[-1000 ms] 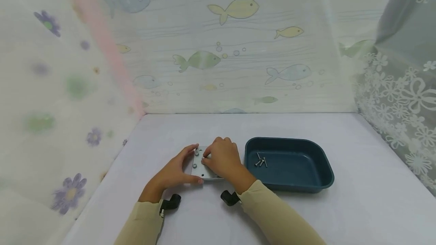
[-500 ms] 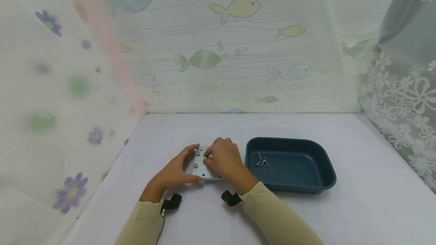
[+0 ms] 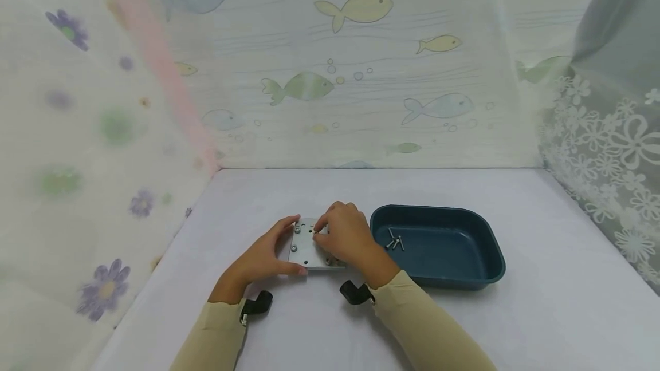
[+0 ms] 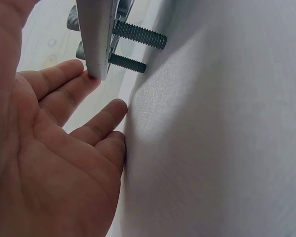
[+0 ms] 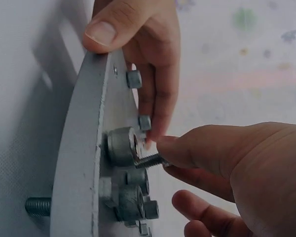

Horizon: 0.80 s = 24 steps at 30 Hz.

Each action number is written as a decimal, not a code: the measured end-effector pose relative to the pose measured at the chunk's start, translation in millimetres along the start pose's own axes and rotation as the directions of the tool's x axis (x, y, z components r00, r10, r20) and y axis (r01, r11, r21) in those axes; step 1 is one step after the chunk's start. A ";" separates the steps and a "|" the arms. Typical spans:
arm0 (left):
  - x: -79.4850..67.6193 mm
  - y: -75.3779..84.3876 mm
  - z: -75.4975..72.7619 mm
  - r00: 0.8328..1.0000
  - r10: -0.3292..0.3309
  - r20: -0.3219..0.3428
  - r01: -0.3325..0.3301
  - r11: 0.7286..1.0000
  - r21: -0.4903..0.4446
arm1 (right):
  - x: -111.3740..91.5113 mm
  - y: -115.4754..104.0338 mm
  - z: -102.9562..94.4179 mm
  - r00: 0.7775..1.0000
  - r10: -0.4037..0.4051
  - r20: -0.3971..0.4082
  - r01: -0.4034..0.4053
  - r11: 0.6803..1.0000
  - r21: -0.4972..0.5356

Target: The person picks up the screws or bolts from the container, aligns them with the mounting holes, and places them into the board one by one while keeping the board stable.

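A silver metal plate with holes and several socket-head bolts is held over the white table. My left hand grips it across the left side, thumb on the near edge and fingertips at the far edge. Threaded bolt ends stick out beneath the plate in the left wrist view. Between thumb and finger, my right hand pinches a small screw. The screw's threaded end is right by a large bolt head in the right wrist view; its other end is hidden by the fingertips.
Just right of the right hand stands a dark blue tray, with several loose screws at its left side. White cloth covers the table. Patterned curtains close off the back and sides.
My right hand has shifted slightly to the right and away over the plate, uncovering more of its holes. The left hand keeps its grip on the plate.
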<state>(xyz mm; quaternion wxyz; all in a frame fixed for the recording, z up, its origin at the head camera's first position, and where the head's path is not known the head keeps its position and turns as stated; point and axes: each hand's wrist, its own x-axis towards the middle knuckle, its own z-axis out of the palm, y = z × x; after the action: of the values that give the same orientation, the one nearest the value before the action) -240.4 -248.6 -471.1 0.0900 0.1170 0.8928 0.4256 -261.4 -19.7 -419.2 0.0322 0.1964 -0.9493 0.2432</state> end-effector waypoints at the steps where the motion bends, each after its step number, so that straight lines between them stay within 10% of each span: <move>1: 0.1 -0.4 0.0 1.000 -0.002 0.000 0.002 1.000 0.000 | -0.2 0.9 -0.9 1.000 0.006 0.008 -0.006 1.000 0.011; 24: 1.7 -2.5 1.2 1.000 -0.024 -0.013 0.024 0.999 0.030 | 0.3 5.7 0.7 0.995 0.092 0.047 -0.093 0.995 0.036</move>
<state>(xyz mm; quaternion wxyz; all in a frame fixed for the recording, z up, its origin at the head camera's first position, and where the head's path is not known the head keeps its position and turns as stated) -242.0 -248.8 -473.9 0.0878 0.1048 0.9010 0.4117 -263.8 -15.6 -422.3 -0.0043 0.1581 -0.9531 0.2580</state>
